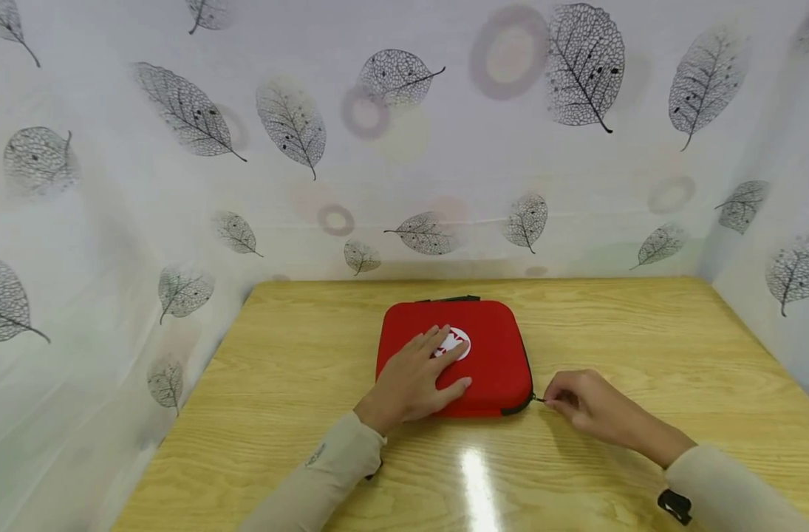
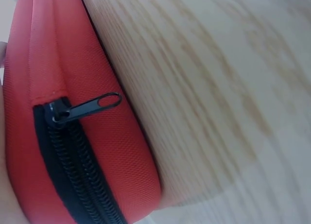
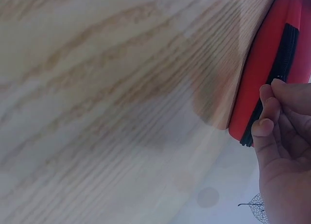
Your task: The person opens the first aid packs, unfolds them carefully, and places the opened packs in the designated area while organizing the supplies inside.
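A red zippered case (image 1: 490, 369) with a white round emblem lies flat on the wooden table, its black handle (image 1: 467, 298) at the far side. Across its lid rests my left hand (image 1: 417, 373), fingers spread and partly over the emblem. At the near right corner my right hand (image 1: 586, 405) pinches a zipper pull (image 1: 539, 400) between thumb and forefinger. The right wrist view shows those fingertips against the black zipper tape (image 3: 281, 63). In the left wrist view, a second zipper pull (image 2: 92, 109) sticks out at the end of the black zipper.
The wooden table (image 1: 298, 355) extends on all sides of the case. A pale curtain (image 1: 444, 162) printed with leaves hangs behind it and along both sides. Light reflects off the table's near part.
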A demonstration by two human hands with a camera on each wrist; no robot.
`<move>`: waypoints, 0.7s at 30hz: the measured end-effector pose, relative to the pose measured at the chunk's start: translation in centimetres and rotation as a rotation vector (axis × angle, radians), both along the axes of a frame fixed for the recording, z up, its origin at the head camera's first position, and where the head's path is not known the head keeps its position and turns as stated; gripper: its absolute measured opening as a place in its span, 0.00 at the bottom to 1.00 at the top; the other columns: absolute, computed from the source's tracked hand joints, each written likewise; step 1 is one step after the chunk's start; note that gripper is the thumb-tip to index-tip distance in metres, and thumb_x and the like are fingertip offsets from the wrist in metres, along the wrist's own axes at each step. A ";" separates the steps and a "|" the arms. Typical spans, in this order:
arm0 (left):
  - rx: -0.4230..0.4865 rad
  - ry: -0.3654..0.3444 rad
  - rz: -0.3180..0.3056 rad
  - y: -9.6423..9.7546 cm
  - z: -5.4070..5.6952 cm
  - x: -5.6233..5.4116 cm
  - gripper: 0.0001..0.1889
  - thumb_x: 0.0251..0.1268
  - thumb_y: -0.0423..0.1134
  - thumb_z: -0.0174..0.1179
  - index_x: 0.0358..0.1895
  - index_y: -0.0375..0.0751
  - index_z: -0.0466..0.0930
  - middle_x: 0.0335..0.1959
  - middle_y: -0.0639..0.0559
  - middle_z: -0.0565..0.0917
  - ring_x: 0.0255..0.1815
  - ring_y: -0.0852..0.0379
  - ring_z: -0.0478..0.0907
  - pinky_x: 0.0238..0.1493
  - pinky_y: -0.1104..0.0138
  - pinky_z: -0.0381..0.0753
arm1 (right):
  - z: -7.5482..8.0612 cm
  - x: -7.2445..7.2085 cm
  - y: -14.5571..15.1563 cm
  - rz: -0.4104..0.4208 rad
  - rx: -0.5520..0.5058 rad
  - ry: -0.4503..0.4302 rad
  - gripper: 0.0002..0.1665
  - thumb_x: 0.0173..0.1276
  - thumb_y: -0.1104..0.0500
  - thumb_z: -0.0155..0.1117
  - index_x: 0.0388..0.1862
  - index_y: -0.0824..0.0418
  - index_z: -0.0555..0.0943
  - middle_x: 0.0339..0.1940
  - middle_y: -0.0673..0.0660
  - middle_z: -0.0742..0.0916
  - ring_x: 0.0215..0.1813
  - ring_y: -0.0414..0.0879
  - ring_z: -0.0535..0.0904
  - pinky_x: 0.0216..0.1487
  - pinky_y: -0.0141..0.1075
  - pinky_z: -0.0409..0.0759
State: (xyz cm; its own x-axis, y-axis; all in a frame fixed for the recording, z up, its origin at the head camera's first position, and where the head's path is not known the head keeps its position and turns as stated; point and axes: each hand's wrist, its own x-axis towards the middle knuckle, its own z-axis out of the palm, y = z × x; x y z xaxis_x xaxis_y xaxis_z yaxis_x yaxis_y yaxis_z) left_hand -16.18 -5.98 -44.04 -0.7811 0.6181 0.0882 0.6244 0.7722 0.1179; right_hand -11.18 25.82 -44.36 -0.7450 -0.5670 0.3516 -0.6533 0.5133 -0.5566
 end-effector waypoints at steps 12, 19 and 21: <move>0.008 -0.015 0.036 0.0 0.3 0.0 0.34 0.74 0.66 0.44 0.79 0.60 0.61 0.81 0.48 0.58 0.81 0.47 0.52 0.79 0.58 0.51 | 0.2 -1.2 -0.3 -0.180 0.044 -0.006 0.08 0.60 0.72 0.72 0.29 0.60 0.85 0.25 0.43 0.84 0.25 0.29 0.73 0.24 0.29 0.76; 0.015 -0.093 0.084 -0.3 0.9 0.0 0.35 0.74 0.67 0.42 0.80 0.62 0.58 0.82 0.47 0.55 0.82 0.46 0.49 0.79 0.57 0.50 | 0.2 -3.2 -0.4 -0.268 0.073 -0.037 0.06 0.60 0.72 0.71 0.29 0.62 0.86 0.24 0.44 0.84 0.24 0.31 0.75 0.25 0.30 0.77; 0.020 -0.108 0.089 -0.5 1.0 0.0 0.35 0.74 0.67 0.42 0.80 0.61 0.59 0.82 0.46 0.55 0.82 0.47 0.48 0.79 0.57 0.49 | 0.3 -3.9 -0.5 -0.286 0.078 -0.053 0.06 0.61 0.71 0.71 0.29 0.62 0.86 0.24 0.45 0.84 0.24 0.33 0.76 0.25 0.30 0.77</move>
State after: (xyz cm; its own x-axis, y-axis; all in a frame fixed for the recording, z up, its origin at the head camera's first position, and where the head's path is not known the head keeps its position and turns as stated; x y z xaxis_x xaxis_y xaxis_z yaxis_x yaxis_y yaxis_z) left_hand -16.19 -6.50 -42.99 -0.8386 0.5445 0.0127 0.5360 0.8209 0.1969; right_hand -15.13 25.32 -44.08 -0.8944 -0.3551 0.2718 -0.4472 0.7149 -0.5375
